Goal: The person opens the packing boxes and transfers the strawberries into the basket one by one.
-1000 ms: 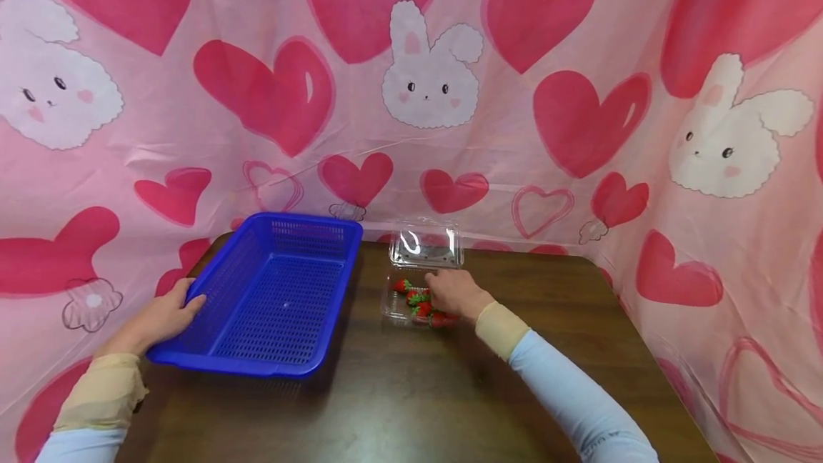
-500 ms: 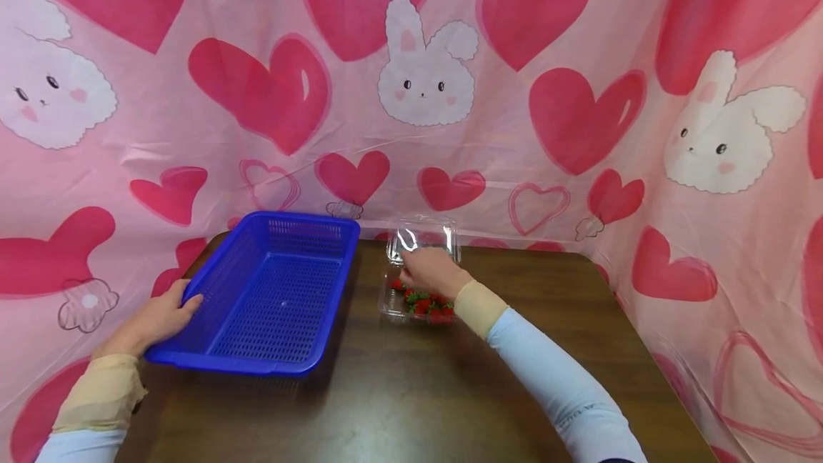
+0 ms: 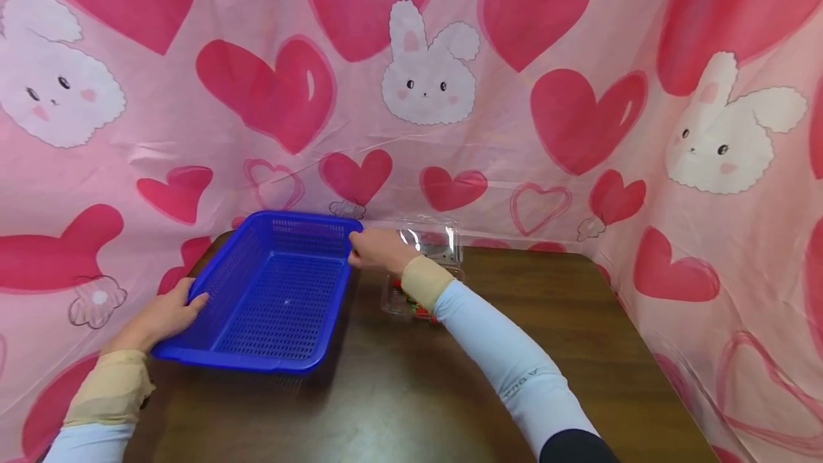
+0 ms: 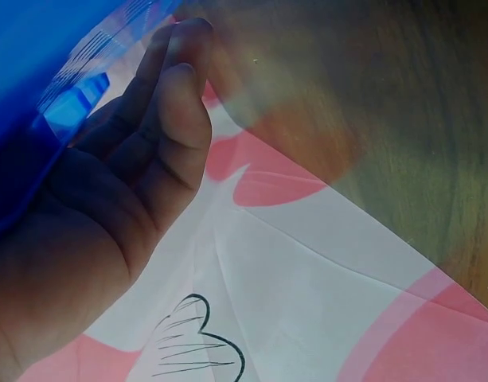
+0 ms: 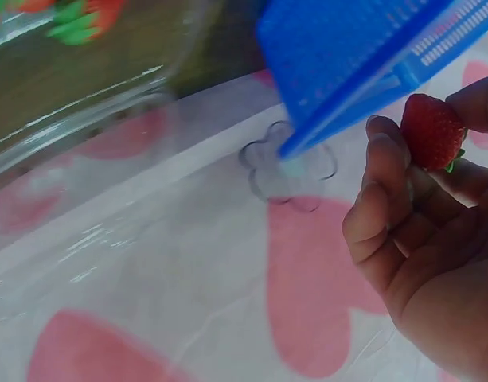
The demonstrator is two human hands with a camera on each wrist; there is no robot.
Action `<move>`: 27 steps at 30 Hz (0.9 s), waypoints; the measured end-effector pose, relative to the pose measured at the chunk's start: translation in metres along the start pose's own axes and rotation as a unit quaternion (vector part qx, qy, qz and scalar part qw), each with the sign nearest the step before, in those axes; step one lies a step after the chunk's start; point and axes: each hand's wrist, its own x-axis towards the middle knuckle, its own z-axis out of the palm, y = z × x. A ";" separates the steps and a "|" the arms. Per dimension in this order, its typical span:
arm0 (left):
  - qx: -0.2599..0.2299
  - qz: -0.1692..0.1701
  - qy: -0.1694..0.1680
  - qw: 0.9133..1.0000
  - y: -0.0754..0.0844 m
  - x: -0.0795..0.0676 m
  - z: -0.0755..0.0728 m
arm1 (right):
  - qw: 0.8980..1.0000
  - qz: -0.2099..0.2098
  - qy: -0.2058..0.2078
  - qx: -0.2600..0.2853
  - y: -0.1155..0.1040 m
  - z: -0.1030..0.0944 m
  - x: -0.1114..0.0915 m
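Note:
My left hand point(image 3: 163, 316) grips the left rim of a blue slotted plastic basket point(image 3: 238, 359); in the left wrist view its fingers point(image 4: 184, 119) curl beside the basket's outer wall. Over the basket's far right rim reaches my right hand point(image 3: 382, 249). Between thumb and fingers it pinches a red strawberry point(image 5: 431, 134), green leaves downward in the right wrist view. Nothing lies on the basket's visible floor. Right of it, a clear plastic clamshell box point(image 3: 393, 304) stands with its lid up, holding several strawberries point(image 3: 421, 311), partly hidden by my right forearm.
Both the basket and the box stand on a dark wooden table point(image 3: 398, 399). A pink curtain point(image 3: 501, 127) with hearts and rabbits hangs close behind the table and along its sides.
My right hand has risen out of the clamshell box and moved left to the basket's rim, carrying a strawberry. My left hand and the basket have stayed in place.

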 end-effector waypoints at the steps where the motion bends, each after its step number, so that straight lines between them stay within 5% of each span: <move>1: 0.000 0.000 -0.002 1.000 0.001 0.001 0.000 | 1.000 0.000 -0.004 0.002 -0.003 0.000 0.005; 13: -0.012 0.001 0.000 1.000 0.000 0.005 0.003 | 0.995 0.003 -0.099 0.027 -0.064 -0.007 0.079; 21: -0.008 -0.006 0.001 1.000 -0.008 -0.001 0.000 | 0.988 0.019 -0.151 0.033 -0.113 0.009 0.108; 27: -0.002 -0.001 0.003 1.000 -0.008 -0.001 0.000 | 0.983 0.042 -0.175 0.025 -0.130 0.020 0.118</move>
